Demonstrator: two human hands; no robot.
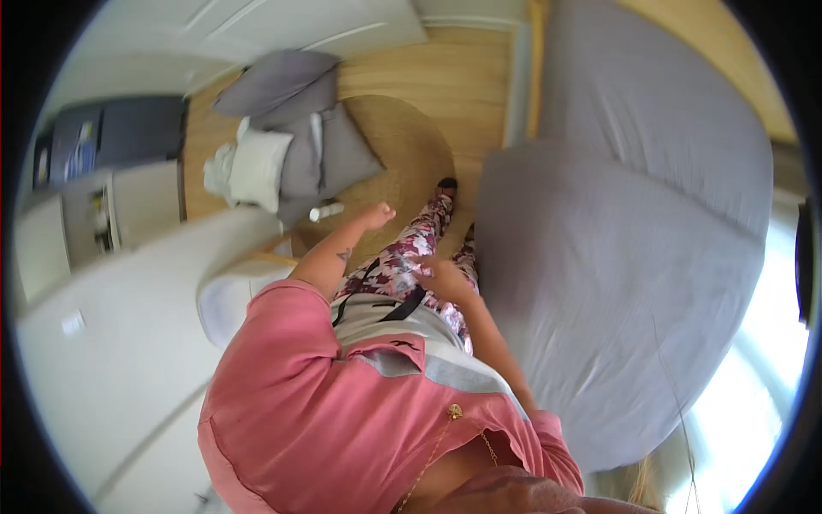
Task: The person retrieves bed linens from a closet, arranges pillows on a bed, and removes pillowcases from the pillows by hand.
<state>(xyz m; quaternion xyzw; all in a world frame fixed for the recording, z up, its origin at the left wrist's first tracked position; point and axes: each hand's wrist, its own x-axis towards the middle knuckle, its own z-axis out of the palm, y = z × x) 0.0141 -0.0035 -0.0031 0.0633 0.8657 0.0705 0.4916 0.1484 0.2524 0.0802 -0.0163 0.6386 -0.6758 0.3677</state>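
Observation:
My left hand (377, 216) is out in front at the left, its fingers curled in, with nothing visible in it. Just left of it is a small white cylindrical object (326, 212), apart from the hand. My right hand (441, 278) is low over the floral trousers (398, 265), close to the thigh. Its fingers are somewhat apart and slightly blurred, and no object shows in them. A dark strap or cord (404, 307) hangs at the waist below the pink top (291, 394).
A bed with a grey sheet (616, 283) fills the right side. Grey cushions (342, 150) and a pale cushion (259, 169) lie on the wooden floor beside a round rug (407, 141). Shelving (141, 201) and a white chair (231, 300) are at left.

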